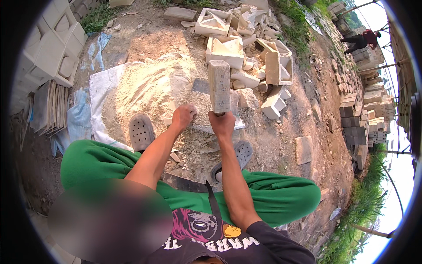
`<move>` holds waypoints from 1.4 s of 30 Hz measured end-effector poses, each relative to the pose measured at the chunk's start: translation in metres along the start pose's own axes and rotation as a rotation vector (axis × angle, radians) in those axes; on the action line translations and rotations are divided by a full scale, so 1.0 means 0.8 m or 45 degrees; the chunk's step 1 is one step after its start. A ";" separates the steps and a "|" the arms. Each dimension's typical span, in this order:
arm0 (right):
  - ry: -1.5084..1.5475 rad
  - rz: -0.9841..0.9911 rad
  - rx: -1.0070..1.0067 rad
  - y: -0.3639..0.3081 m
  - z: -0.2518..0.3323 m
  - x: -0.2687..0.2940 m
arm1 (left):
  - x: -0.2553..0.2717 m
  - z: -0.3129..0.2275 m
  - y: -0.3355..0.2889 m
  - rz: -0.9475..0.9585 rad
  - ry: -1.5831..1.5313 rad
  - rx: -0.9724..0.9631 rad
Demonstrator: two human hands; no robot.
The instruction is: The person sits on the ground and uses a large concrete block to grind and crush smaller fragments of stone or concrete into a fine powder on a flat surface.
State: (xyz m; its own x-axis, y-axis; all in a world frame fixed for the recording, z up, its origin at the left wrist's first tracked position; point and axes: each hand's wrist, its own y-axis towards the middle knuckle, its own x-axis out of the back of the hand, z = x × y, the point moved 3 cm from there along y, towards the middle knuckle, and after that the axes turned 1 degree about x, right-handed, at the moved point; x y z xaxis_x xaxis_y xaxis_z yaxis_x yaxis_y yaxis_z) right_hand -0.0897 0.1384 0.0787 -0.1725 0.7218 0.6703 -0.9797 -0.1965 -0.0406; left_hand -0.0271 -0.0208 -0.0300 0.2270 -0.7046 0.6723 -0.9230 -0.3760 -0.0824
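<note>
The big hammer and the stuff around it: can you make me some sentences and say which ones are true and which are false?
1. The right hand holds the hammer. True.
2. The left hand is gripping the hammer too. False: it is off the hammer, down by the pale rubble.
3. The heap of broken blocks is in the bottom left corner of the picture. False: it is at the top, right of the middle.
4. Pale powder lies on a white sheet. True.
5. The person wears laced boots. False: the shoes are grey clogs with holes.
6. The trousers are green. True.
</note>
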 end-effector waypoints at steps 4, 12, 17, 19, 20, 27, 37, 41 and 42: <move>0.235 0.003 0.113 -0.008 -0.049 -0.039 | -0.004 0.004 0.001 -0.028 0.034 -0.020; -0.273 0.450 -0.449 -0.031 -0.104 -0.059 | 0.009 -0.015 0.001 -0.003 0.096 0.032; -0.179 0.320 -0.460 -0.027 -0.118 -0.042 | 0.016 -0.026 0.003 0.039 0.122 0.054; -0.215 0.286 -0.521 -0.025 -0.122 -0.037 | 0.016 -0.019 0.002 0.042 0.077 0.029; -0.215 0.284 -0.522 -0.024 -0.123 -0.035 | 0.014 -0.016 0.002 0.017 0.086 -0.020; -0.151 0.181 -0.389 -0.011 -0.103 -0.018 | -0.005 -0.018 0.010 -0.043 0.095 0.056; 0.150 0.062 0.038 0.001 -0.013 -0.005 | -0.014 -0.003 0.011 -0.016 0.029 0.120; -0.245 0.250 -0.299 -0.035 -0.089 -0.056 | -0.014 -0.004 0.011 -0.036 -0.021 0.065; -0.245 0.245 -0.299 -0.036 -0.103 -0.057 | -0.013 -0.010 0.011 0.011 -0.013 0.087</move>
State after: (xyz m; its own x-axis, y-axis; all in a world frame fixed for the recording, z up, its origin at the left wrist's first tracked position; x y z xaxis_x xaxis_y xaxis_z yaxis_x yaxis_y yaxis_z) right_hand -0.0620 0.1660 -0.0116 -0.3556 0.5436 0.7603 -0.9318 -0.1429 -0.3336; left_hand -0.0402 -0.0124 -0.0319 0.2229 -0.7140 0.6637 -0.9015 -0.4101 -0.1384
